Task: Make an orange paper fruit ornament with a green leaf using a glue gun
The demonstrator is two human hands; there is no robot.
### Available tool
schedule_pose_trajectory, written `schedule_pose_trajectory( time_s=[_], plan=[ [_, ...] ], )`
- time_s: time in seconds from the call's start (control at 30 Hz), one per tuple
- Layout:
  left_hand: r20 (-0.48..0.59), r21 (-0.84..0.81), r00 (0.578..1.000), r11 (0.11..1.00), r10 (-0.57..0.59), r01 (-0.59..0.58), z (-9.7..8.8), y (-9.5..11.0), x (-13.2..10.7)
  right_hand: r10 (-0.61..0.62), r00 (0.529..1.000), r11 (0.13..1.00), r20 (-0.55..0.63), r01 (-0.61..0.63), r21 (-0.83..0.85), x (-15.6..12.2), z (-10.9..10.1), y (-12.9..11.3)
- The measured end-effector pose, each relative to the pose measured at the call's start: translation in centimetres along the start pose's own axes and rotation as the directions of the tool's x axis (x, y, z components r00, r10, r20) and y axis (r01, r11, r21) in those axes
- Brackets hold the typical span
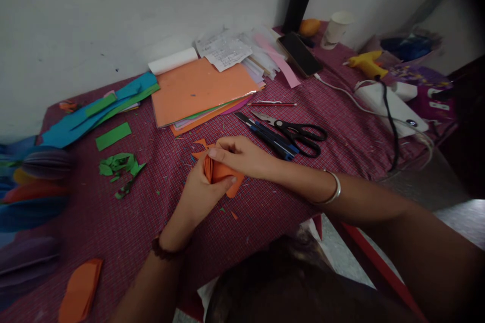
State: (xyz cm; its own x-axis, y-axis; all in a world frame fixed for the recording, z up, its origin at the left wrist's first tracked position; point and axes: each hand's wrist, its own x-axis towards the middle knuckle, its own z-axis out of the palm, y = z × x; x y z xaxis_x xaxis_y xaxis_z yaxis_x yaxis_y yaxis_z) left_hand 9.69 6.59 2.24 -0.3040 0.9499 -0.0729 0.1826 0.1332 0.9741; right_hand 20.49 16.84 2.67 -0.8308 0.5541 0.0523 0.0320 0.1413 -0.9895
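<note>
Both hands meet over the middle of the table around a stack of orange paper [208, 168], its layered edges facing up. My left hand [200, 186] is wrapped around the stack from the left, thumb across its front. My right hand [237, 154] pinches the top of the same stack from the right. Fingers hide part of the paper. Orange scraps [200, 149] lie just behind the hands. To the right are black-handled scissors [293, 131] and a blue-and-black box cutter [269, 136]. Another orange paper stack [80, 290], with a rounded end, lies at the lower left.
Coloured sheets [200, 88] are piled at the back, near a phone [299, 53] and paper cup [336, 29]. A yellow glue gun [369, 63] and white power strip [392, 108] with cords sit right. Green scraps [121, 165] and layered paper ornaments [36, 194] lie left.
</note>
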Motion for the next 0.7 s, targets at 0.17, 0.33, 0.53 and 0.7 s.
schedule_pose_trajectory(
  time_s=[0.17, 0.33, 0.53, 0.7],
  plan=[
    [0.063, -0.142, 0.998, 0.989, -0.028, 0.037, -0.1, -0.4, 0.0, 0.005, 1.0, 0.998, -0.002, -0.005, -0.06, 0.1, -0.1, -0.1],
    [0.122, -0.299, 0.988, 0.946, -0.093, 0.126, -0.5, -1.4, -0.1, 0.019, 0.999, 0.997, -0.048, -0.022, -0.073, 0.2, -0.1, -0.1],
    [0.08, -0.519, 0.979, 0.83, -0.19, 0.203, -0.2, -1.2, 0.1, 0.046, 0.995, 0.999, -0.085, -0.048, -0.025, 0.2, -0.1, 0.1],
    [0.065, -0.501, 0.976, 0.839, -0.206, 0.211, 0.0, -0.8, 0.0, -0.068, 0.988, 0.998, -0.137, 0.068, -0.005, 0.1, 0.0, 0.3]
  ],
)
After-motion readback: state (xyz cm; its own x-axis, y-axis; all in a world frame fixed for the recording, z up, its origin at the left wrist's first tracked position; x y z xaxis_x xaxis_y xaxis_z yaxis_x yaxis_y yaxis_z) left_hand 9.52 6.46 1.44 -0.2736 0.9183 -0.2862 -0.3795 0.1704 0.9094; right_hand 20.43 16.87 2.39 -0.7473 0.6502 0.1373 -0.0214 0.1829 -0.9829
